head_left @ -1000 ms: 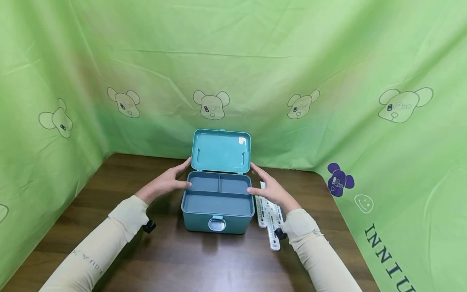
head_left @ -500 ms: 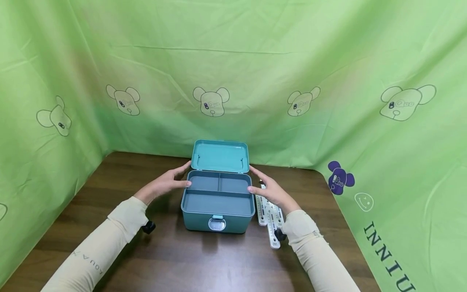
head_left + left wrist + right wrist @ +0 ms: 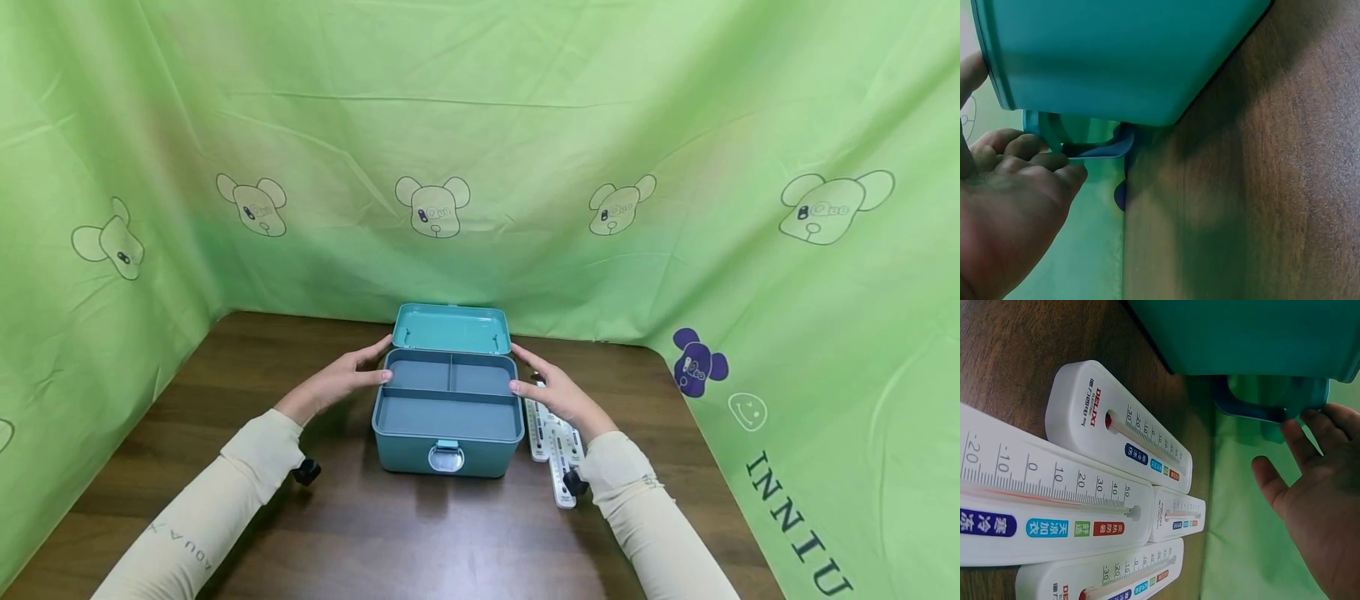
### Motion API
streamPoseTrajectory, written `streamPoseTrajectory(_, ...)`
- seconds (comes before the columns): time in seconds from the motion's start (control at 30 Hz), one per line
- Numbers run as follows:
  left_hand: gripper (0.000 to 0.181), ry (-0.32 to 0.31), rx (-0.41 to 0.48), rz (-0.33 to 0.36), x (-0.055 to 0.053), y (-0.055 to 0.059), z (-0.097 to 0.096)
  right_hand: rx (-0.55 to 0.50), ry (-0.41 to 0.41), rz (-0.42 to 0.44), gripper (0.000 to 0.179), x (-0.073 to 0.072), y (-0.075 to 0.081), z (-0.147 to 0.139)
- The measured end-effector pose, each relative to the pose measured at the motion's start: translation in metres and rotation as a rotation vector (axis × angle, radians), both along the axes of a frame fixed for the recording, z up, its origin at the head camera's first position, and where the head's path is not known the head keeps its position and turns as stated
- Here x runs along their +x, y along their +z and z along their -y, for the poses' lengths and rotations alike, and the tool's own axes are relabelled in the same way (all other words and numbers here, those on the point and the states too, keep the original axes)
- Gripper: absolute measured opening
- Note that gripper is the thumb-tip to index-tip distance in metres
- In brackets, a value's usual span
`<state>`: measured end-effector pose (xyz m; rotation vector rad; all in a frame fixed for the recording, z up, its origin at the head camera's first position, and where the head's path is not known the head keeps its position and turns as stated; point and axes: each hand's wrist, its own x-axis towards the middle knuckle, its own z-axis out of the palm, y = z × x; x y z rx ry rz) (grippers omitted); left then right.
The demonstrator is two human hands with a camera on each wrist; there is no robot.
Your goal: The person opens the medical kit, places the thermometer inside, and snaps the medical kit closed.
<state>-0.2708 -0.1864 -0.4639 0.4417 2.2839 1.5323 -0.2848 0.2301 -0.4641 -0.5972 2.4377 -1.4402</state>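
A teal storage box (image 3: 405,457) stands on the table with its lid (image 3: 452,327) tilted back behind it. Inside the top sits a grey-blue tray (image 3: 442,415) split into three compartments. My left hand (image 3: 335,383) is at the box's left side, thumb on the rim and fingers reaching back to the lid's left edge. On the opposite side, my right hand (image 3: 558,394) has its thumb at the right rim and its fingers stretched to the lid. The right wrist view shows those fingertips against the lid's edge (image 3: 1247,411); fingertips also meet the lid (image 3: 1100,152) in the left wrist view.
Several white thermometers (image 3: 561,477) lie on the brown wooden table (image 3: 450,550), right of the box and beneath my right wrist. A silver latch (image 3: 446,458) hangs on the box front. Behind the table's far edge hangs a green curtain (image 3: 315,275) with bear prints.
The lid has swung further back and down, away from me, while the box stays in place. Both hands keep nearly the same position, fingers still at the lid's edges.
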Motion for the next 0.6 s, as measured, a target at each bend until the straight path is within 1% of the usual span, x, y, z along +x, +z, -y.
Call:
streamPoseTrajectory(0.1,0.084,-0.012,0.002,-0.008,-0.001,-0.001,0.001,0.012,0.000,0.000,0.078,-0.001,0.000,0.000)
streamPoseTrajectory(0.17,0.082,-0.007,0.006,-0.009,-0.001,-0.001,0.001,0.006,-0.006,0.010,0.078,-0.001,0.000,0.000)
streamPoseTrajectory(0.23,0.081,-0.011,0.006,-0.027,-0.001,-0.001,0.002,0.012,-0.006,0.005,0.078,-0.001,0.000,0.001)
streamPoseTrajectory(0.3,0.081,0.001,0.005,-0.037,0.000,0.000,0.001,0.016,-0.013,0.001,0.077,0.000,0.000,0.002)
streamPoseTrajectory(0.43,0.078,0.023,0.003,-0.071,0.005,0.000,-0.002,0.039,-0.030,-0.024,0.074,0.003,0.000,0.002)
streamPoseTrajectory(0.47,0.077,0.036,0.006,-0.073,0.007,0.000,-0.002,0.044,-0.033,-0.035,0.073,0.003,-0.001,0.002)
streamPoseTrajectory(0.6,0.072,0.062,0.028,-0.121,0.013,-0.001,-0.003,0.063,-0.049,-0.092,0.070,0.008,0.002,0.004)
